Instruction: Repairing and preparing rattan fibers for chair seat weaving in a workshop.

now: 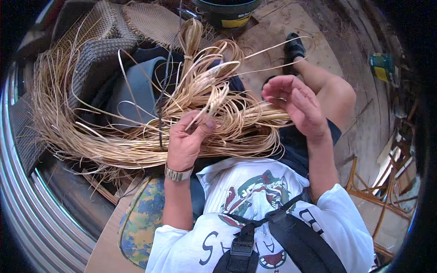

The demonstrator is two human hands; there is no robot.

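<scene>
A large heap of pale, thin rattan strips (123, 152) lies across my lap and spreads to the left in long, loose loops. My left hand (187, 139), with a metal-band watch at the wrist, is closed on a few rattan strips, thumb against fingers. Raised over the right end of the heap, my right hand (298, 105) has curved fingers with the thumb apart, and nothing shows in it. A tied bundle of the strips (191, 38) stands up at the far side of the heap. A dark cord (165, 91) hangs down in front of the strips.
Behind the strips at left are a blue-grey curved container (136, 88) and woven mats (152, 22). A dark bucket (230, 13) stands at the far middle. Ridged metal sheeting (32, 218) runs along the left, and a wooden frame (380, 195) sits at right.
</scene>
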